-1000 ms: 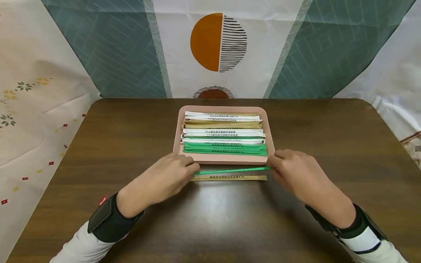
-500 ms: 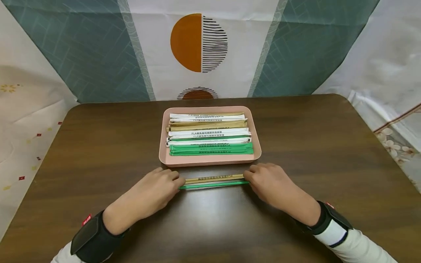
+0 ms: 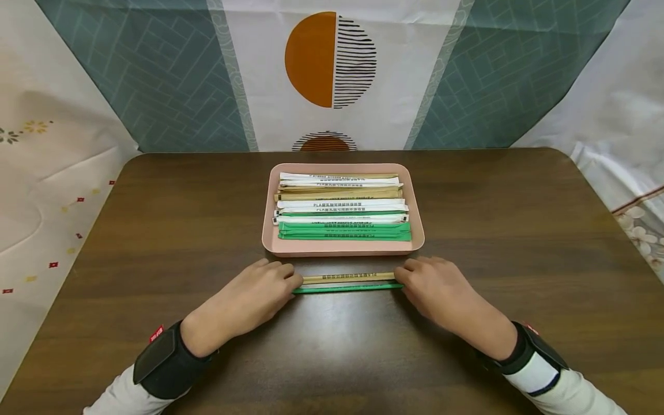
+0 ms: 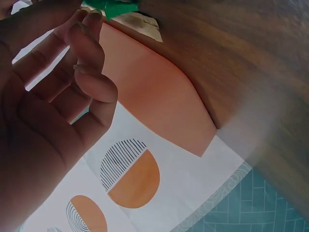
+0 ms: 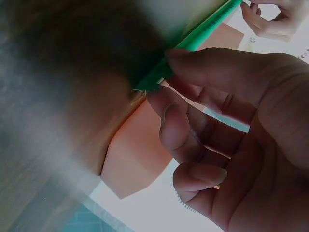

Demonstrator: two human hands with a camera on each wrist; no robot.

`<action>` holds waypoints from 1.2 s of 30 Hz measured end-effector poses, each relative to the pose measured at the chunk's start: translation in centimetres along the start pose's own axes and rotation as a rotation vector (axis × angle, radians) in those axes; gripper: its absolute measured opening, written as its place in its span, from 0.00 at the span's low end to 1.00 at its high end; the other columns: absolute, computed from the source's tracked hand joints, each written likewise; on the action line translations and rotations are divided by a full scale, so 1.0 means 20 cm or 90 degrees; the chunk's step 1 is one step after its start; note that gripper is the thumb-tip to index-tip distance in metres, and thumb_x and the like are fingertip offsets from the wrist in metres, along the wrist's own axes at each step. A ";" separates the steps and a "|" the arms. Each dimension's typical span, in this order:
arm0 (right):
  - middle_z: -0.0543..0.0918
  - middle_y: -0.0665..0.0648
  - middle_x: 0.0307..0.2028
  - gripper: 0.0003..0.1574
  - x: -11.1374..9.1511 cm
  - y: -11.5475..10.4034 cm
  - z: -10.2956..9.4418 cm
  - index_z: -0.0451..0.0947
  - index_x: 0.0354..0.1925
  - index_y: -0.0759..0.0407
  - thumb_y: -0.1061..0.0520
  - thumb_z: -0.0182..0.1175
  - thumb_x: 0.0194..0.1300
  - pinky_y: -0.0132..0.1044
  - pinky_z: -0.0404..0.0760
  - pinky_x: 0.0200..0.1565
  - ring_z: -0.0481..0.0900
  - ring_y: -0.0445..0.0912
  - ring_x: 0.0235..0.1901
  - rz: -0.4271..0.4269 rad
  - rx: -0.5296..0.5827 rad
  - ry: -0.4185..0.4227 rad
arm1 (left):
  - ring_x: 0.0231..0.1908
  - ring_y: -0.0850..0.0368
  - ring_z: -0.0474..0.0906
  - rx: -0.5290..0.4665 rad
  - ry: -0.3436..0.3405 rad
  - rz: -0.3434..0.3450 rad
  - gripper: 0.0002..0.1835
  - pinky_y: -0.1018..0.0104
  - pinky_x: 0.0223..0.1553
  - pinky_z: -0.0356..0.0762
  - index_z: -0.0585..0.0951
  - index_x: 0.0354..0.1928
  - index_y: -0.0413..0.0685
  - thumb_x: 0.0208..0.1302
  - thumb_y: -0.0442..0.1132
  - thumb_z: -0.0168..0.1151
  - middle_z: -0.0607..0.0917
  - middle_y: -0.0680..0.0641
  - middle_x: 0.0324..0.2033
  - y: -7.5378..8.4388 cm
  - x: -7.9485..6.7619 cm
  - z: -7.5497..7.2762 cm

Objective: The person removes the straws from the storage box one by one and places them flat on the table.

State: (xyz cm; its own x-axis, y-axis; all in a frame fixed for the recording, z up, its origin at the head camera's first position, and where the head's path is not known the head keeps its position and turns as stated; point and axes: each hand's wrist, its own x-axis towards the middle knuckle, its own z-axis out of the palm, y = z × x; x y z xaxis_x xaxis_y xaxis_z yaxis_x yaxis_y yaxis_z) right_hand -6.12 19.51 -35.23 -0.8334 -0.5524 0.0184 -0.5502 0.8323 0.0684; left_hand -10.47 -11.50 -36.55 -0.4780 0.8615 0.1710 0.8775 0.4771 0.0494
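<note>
A green paper-wrapped straw (image 3: 347,287) lies crosswise just on the near side of a tan paper-wrapped straw (image 3: 347,278), in front of the pink tray. My left hand (image 3: 259,300) pinches the green straw's left end, and my right hand (image 3: 448,302) pinches its right end. The right wrist view shows thumb and forefinger on the green wrapper (image 5: 207,31), the other fingers curled below. In the left wrist view the green end (image 4: 120,8) pokes out past the fingertips, beside the tan straw's end (image 4: 145,25). Whether the green straw touches the tabletop is unclear.
The pink tray (image 3: 342,249) stands behind the hands, holding rows of white (image 3: 340,203), tan (image 3: 339,194) and green (image 3: 344,231) wrapped straws. Brown wooden tabletop (image 3: 519,230) stretches to both sides. A patterned cloth (image 3: 436,34) hangs at the table's far edge.
Both hands have brought the green straw toward me, from between the tray and the tan straw to the tan straw's near side. In the last half second they barely move; the head view shifts.
</note>
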 end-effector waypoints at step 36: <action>0.73 0.49 0.20 0.12 0.08 0.07 -0.16 0.78 0.28 0.56 0.62 0.74 0.50 0.34 0.68 0.23 0.65 0.41 0.19 0.010 0.056 0.101 | 0.24 0.59 0.74 -0.114 0.085 -0.075 0.06 0.65 0.27 0.73 0.80 0.32 0.43 0.55 0.28 0.68 0.81 0.50 0.28 -0.23 0.18 -0.24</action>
State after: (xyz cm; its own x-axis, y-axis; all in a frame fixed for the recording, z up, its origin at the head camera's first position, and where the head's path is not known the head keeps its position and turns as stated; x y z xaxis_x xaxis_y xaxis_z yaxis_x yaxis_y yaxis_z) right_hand -8.06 19.61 -31.94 -0.8270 -0.5337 0.1766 -0.5453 0.8380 -0.0213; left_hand -16.01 -11.32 -31.34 -0.5785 0.7657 0.2810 0.8145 0.5242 0.2484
